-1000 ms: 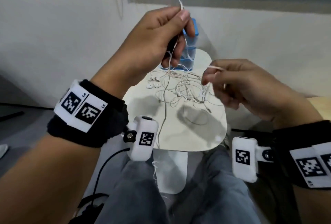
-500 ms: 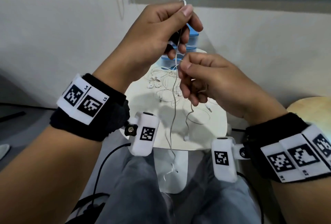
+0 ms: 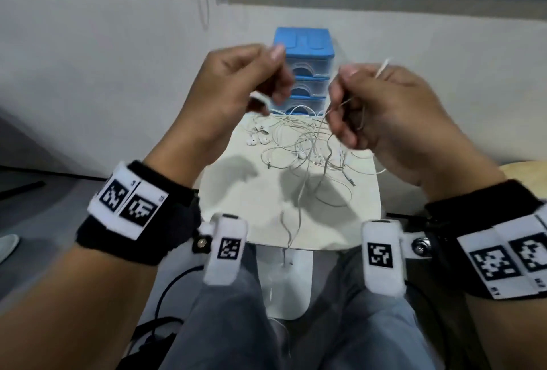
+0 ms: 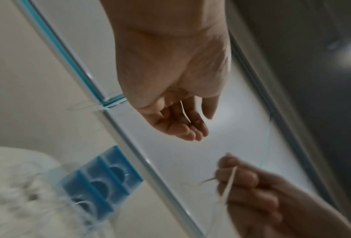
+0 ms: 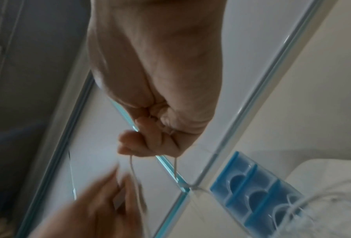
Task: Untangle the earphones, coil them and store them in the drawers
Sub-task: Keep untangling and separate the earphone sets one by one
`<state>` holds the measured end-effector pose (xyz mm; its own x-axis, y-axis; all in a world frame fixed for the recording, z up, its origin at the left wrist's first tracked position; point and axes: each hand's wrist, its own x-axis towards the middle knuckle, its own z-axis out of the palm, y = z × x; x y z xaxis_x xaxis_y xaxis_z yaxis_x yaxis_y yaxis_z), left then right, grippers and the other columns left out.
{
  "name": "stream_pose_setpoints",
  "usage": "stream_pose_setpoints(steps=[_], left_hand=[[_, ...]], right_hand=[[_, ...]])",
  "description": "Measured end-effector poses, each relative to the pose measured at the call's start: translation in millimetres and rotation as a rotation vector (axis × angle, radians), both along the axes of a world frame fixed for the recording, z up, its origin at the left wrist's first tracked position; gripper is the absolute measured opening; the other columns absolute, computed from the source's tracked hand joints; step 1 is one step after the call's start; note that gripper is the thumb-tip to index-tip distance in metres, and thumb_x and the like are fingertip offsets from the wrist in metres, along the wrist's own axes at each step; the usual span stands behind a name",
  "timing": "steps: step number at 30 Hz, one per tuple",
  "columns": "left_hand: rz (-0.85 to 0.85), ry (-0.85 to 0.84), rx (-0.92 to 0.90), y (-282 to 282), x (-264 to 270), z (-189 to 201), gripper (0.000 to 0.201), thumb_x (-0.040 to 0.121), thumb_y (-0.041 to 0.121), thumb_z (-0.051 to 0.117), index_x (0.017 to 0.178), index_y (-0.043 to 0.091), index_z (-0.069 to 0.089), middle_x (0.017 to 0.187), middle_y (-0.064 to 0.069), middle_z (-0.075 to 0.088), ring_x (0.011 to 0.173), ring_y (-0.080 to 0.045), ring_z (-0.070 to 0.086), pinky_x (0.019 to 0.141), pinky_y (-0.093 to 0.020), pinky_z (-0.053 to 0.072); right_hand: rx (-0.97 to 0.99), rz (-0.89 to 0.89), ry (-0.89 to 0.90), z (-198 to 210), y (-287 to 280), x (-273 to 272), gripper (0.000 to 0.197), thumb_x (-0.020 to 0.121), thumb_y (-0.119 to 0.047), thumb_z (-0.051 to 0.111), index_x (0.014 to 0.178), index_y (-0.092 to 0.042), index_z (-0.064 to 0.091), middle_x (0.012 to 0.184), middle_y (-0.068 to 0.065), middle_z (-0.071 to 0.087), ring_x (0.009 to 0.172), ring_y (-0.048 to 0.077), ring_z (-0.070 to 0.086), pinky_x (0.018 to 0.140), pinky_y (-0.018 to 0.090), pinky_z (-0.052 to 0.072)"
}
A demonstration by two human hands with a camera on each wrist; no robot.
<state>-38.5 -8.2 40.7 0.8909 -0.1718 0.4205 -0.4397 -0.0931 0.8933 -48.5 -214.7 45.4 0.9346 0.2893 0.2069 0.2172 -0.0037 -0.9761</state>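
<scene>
A tangle of white earphones (image 3: 296,144) lies on a small white table (image 3: 251,198), and one cable strand (image 3: 299,210) trails over its front edge. My left hand (image 3: 266,85) is raised above the table's left, fingers curled, pinching a white cable piece (image 3: 260,98); the thin cable (image 4: 183,111) crosses its fingers. To the right, my right hand (image 3: 349,103) is fisted round a cable whose end (image 3: 384,66) sticks up above the knuckles; the cable (image 5: 133,165) hangs below the fist. A blue three-drawer unit (image 3: 305,73) stands at the table's back, all drawers closed.
The table stands against a pale wall. My legs in grey jeans (image 3: 225,325) are under its front edge. A wooden stool top (image 3: 527,174) shows at the right, and a black cable (image 3: 165,295) runs on the floor at the left.
My hands, close together half a second ago, have drawn apart sideways. The left hand has come down from its high position, and the drawer unit now shows between them.
</scene>
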Motion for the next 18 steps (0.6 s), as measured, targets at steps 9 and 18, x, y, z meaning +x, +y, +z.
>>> stream_pose_setpoints(steps=[9,18], left_hand=[[-0.596,0.315,0.659,-23,-14,-71,0.03,0.091,0.016,0.076,0.117,0.021,0.061,0.113,0.017,0.066,0.102,-0.019,0.063,0.083,-0.031,0.053],[-0.418,0.366,0.614,-35,7,-70,0.044,0.109,0.028,0.046,0.095,-0.005,0.071,0.079,-0.013,0.073,0.075,-0.031,0.072,0.068,-0.041,0.058]], right_hand=[[0.379,-0.175,-0.091,36,-5,4,0.035,0.109,-0.026,0.038,0.077,-0.016,0.05,0.063,0.005,0.062,0.054,0.017,0.046,0.048,0.024,0.031],[0.12,-0.3,-0.074,37,-39,-10,0.04,0.104,-0.025,0.051,0.065,-0.017,0.055,0.053,0.002,0.054,0.05,0.019,0.043,0.046,0.024,0.031]])
